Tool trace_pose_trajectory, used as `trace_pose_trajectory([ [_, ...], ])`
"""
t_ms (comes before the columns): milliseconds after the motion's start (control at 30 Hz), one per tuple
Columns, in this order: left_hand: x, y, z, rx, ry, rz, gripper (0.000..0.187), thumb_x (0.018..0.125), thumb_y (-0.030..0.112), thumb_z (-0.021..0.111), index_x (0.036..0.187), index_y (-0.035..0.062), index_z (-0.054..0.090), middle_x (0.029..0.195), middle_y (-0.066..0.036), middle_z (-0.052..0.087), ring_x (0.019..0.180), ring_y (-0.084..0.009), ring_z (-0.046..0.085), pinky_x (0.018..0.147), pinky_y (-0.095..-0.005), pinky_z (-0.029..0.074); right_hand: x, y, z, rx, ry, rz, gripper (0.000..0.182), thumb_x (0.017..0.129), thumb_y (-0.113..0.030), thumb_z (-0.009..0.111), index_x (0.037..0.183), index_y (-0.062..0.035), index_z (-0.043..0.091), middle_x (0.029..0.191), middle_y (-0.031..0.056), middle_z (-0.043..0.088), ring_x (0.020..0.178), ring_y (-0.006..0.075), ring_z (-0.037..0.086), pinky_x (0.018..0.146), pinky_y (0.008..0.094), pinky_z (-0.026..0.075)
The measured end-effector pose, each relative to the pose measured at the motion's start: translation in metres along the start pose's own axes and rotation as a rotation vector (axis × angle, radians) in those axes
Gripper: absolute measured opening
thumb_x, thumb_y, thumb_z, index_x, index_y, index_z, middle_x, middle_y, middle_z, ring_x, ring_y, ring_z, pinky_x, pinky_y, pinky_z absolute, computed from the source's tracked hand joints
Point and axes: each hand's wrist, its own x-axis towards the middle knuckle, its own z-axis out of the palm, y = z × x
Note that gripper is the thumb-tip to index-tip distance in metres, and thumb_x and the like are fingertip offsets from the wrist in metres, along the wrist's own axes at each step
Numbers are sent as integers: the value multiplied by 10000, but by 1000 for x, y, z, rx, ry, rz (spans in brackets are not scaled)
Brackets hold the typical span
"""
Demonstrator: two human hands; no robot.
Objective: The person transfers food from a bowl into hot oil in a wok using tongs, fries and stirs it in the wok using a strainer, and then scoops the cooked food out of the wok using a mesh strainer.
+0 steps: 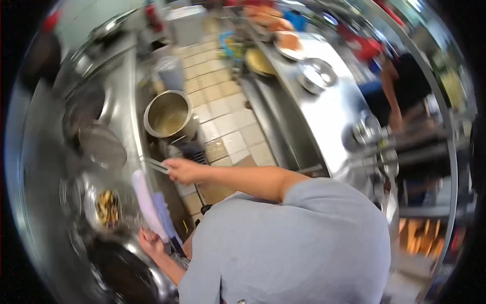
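Observation:
My right hand (186,171) is closed around the metal handle of a round, flat skimmer (103,146). The skimmer's dark disc hangs over the steel stove top. My left hand (151,242) is curled at the stove's front edge, beside a pale folded cloth (148,205). Blur hides what its fingers grip, if anything. Just beyond that hand, a shiny wok or pan (91,209) has brown and yellowish food pieces (108,207) in it. A dark wok (124,271) sits close by, nearer the bottom of the view.
A large pot (168,114) of cloudy liquid stands beside the stove edge. Across the tiled floor (223,124) runs a steel counter (329,114) with a metal bowl (317,75) and a plate of orange food (289,44). Another person (405,91) is beyond the counter.

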Motion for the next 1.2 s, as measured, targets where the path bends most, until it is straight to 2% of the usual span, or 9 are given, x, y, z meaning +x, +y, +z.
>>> trace_pose_trajectory([
  [67,-7,-23,7,140,-64,-44,238,902,147,455,672,134,394,508,45,290,409,-59,306,368,-208,275,-9,27,-41,193,-96,104,241,899,-132,400,1127,-118,479,698,-24,448,488,48,361,388,195,304],
  [100,-20,-36,28,171,9,-70,48,906,146,429,914,104,408,551,41,318,411,-61,294,364,-206,262,-21,36,-58,237,-73,136,238,900,-113,387,1120,-117,477,684,-22,431,448,35,319,368,185,270],
  [133,-50,-44,40,182,83,-74,257,910,144,404,1156,73,423,593,38,347,413,-63,281,360,-204,248,-44,40,-64,277,-98,158,246,899,-113,388,1131,-116,469,685,-19,430,445,34,310,364,184,264],
  [300,-61,-107,122,187,-366,-465,355,917,129,394,1271,142,368,645,10,362,416,-57,297,365,-207,268,-136,59,-161,534,-164,225,234,914,-142,386,1129,-106,470,716,-1,447,445,20,301,348,162,248],
  [500,-32,-203,261,95,-680,-859,380,897,114,395,1275,78,368,622,6,375,381,-49,309,320,-209,286,-256,47,-262,680,259,68,379,929,-126,375,1307,-136,356,755,22,448,453,8,270,329,130,224],
  [567,-36,-225,321,261,-801,-852,392,871,114,456,1253,68,380,611,0,395,348,-49,297,291,-196,239,-296,31,-285,663,484,22,375,929,-139,400,1301,-121,357,755,26,459,450,10,285,331,130,225],
  [733,-70,-267,446,701,-950,-658,414,839,113,492,1231,34,386,639,-11,426,396,-65,358,339,-215,321,-363,-34,-304,542,1032,-176,347,920,-128,424,1260,-75,382,766,49,493,436,29,304,342,159,242],
  [900,-71,-340,506,864,-1170,-549,197,813,62,498,978,49,390,648,-36,453,491,-117,468,395,-276,396,-379,-28,-335,367,1285,-325,294,914,-125,423,1198,-49,417,772,67,485,444,49,338,358,183,267],
  [1200,-73,-380,517,1028,-1169,-145,444,774,25,520,1180,31,340,672,-40,464,469,-110,454,408,-261,396,-410,-19,-325,89,1456,-190,333,914,-110,415,1243,-59,416,728,30,480,436,32,337,344,171,260],
])
